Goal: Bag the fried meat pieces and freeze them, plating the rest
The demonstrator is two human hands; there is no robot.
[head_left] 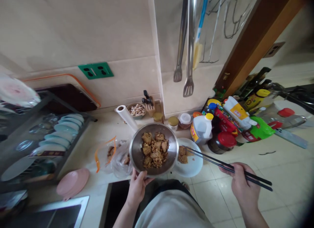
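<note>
**Bowl of fried pieces held over the counter, chopsticks at the plate**

The person stood at the counter [220, 175] with the left hand [137, 186] closed around the near rim of a steel bowl [135, 151], thumb over the edge and fingers under it. The bowl was held up level in front of the body, and it carried a heap of browned, crumbed pieces [155, 149]. It overlapped the left edge of a white plate [193, 166] that lay on the counter just to its right, with a few more of the same pieces [182, 155] on it.

The right hand [241, 185] was curled shut on a pair of long dark chopsticks [220, 164], gripped near their thick end. Their tips reached leftward over the plate, close to the pieces there; whether they touched the food I could not tell.

Left of the bowl lay a crumpled clear bag [115, 157] with an orange seal, and behind it a roll of plastic film [126, 117] and a small bowl of pale nuts or cloves [136, 110]. Jars, a white jug with a yellow cap [202, 128] and bright bottles crowded the counter to the right. A dish rack [36, 136] of pale blue plates stood at the far left, with a pink plate [73, 183] beside it. Tongs [190, 44] hung on the wall above.
</note>
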